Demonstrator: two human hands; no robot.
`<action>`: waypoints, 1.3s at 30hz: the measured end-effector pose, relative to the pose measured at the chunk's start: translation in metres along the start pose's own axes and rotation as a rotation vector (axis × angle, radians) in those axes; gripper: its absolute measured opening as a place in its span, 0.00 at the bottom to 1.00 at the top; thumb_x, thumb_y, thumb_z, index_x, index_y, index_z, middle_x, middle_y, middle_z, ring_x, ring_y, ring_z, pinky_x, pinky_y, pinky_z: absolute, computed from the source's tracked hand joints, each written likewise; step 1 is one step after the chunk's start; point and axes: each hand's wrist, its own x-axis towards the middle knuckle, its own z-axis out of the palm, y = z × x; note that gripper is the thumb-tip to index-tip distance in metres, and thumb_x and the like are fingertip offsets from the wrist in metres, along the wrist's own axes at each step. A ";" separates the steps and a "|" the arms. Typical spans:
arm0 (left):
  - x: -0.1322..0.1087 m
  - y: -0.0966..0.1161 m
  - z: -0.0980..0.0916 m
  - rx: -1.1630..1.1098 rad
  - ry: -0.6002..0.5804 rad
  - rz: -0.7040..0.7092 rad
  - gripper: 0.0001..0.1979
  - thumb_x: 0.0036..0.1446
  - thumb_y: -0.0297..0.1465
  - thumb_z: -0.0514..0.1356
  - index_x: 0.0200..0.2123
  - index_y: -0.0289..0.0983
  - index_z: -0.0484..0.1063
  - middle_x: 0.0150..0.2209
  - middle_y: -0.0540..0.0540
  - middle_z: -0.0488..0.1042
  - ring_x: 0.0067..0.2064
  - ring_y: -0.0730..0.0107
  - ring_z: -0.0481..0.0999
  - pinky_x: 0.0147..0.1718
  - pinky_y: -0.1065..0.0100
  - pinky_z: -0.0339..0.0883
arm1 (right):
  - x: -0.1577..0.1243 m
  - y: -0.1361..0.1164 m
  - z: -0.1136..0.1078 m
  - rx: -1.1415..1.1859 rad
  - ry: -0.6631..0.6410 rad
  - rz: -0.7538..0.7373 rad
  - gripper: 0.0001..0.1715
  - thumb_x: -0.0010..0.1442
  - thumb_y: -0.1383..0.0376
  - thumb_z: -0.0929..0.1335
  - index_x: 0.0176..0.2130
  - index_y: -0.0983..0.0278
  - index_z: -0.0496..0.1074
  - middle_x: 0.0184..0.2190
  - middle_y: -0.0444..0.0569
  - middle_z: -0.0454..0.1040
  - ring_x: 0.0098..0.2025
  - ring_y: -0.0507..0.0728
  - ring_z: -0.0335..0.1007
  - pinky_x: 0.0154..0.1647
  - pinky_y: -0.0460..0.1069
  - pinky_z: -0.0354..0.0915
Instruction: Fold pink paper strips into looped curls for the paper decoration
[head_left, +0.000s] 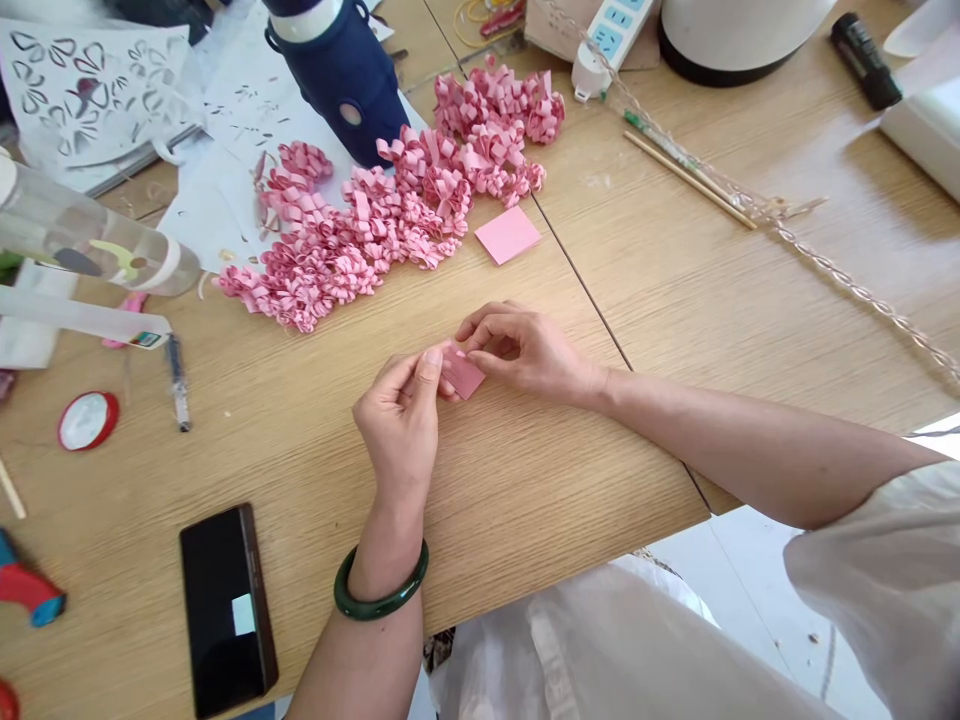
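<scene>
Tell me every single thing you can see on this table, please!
table: one, light wood, under everything
curled paper heap: one, pink, middle back
square sheet: one, pink, flat beside the heap
flask: one, navy, behind the heap
clear bottle: one, see-through, lying far left
phone: one, black, front left
power strip: one, white, top edge
thin sticks: two, pale, back right
marker: one, black, top right
bangle: one, green, left wrist
small paper: one, pink, pinched between both hands
left hand: one, grip on the small paper
right hand: one, grip on the small paper
</scene>
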 end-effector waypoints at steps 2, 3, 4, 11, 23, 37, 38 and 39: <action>-0.002 0.002 0.001 0.060 -0.016 0.029 0.16 0.66 0.40 0.61 0.33 0.36 0.81 0.32 0.46 0.80 0.28 0.75 0.75 0.32 0.70 0.71 | 0.000 0.000 0.000 -0.005 -0.002 -0.002 0.10 0.64 0.62 0.70 0.32 0.64 0.73 0.44 0.52 0.79 0.43 0.55 0.73 0.44 0.51 0.69; -0.002 0.003 0.001 0.088 -0.022 0.047 0.15 0.66 0.40 0.62 0.32 0.36 0.81 0.30 0.47 0.79 0.29 0.74 0.75 0.33 0.71 0.71 | 0.000 0.000 0.000 -0.009 -0.006 -0.007 0.10 0.64 0.62 0.70 0.32 0.64 0.73 0.44 0.52 0.79 0.43 0.55 0.73 0.45 0.51 0.69; -0.003 0.004 0.002 0.110 -0.026 0.065 0.14 0.66 0.39 0.62 0.32 0.37 0.81 0.28 0.48 0.78 0.29 0.74 0.75 0.33 0.71 0.71 | 0.000 -0.001 0.000 -0.013 -0.009 -0.012 0.10 0.64 0.62 0.70 0.32 0.64 0.73 0.44 0.52 0.80 0.44 0.55 0.73 0.46 0.51 0.69; -0.005 0.004 0.006 0.125 -0.035 0.105 0.07 0.63 0.33 0.65 0.34 0.38 0.82 0.27 0.51 0.76 0.27 0.76 0.73 0.32 0.72 0.70 | -0.001 -0.002 -0.001 -0.038 -0.034 -0.030 0.07 0.63 0.66 0.69 0.32 0.64 0.73 0.44 0.53 0.79 0.47 0.57 0.74 0.52 0.54 0.69; -0.004 0.001 0.005 0.107 -0.012 0.070 0.07 0.62 0.34 0.66 0.34 0.38 0.81 0.28 0.50 0.77 0.27 0.76 0.73 0.30 0.72 0.70 | -0.001 -0.006 -0.003 -0.057 -0.048 -0.026 0.12 0.65 0.65 0.67 0.31 0.65 0.75 0.44 0.52 0.80 0.47 0.56 0.73 0.51 0.53 0.68; -0.004 0.000 0.004 0.094 -0.013 0.073 0.05 0.61 0.32 0.66 0.35 0.38 0.82 0.30 0.50 0.78 0.27 0.77 0.74 0.30 0.73 0.70 | 0.000 -0.004 -0.003 -0.080 -0.048 -0.051 0.12 0.66 0.66 0.66 0.32 0.64 0.76 0.44 0.51 0.80 0.46 0.55 0.74 0.53 0.52 0.68; -0.004 0.000 0.004 0.095 -0.013 0.075 0.05 0.61 0.32 0.66 0.35 0.38 0.82 0.30 0.50 0.78 0.27 0.77 0.74 0.30 0.73 0.70 | 0.000 -0.004 -0.003 -0.082 -0.049 -0.052 0.12 0.66 0.66 0.66 0.32 0.64 0.76 0.44 0.51 0.80 0.46 0.55 0.74 0.53 0.53 0.68; -0.004 0.000 0.004 0.096 -0.014 0.077 0.04 0.60 0.32 0.67 0.35 0.39 0.82 0.30 0.50 0.78 0.27 0.77 0.74 0.30 0.72 0.70 | 0.000 -0.004 -0.003 -0.083 -0.050 -0.051 0.12 0.66 0.66 0.66 0.32 0.64 0.76 0.44 0.51 0.80 0.46 0.55 0.74 0.53 0.53 0.68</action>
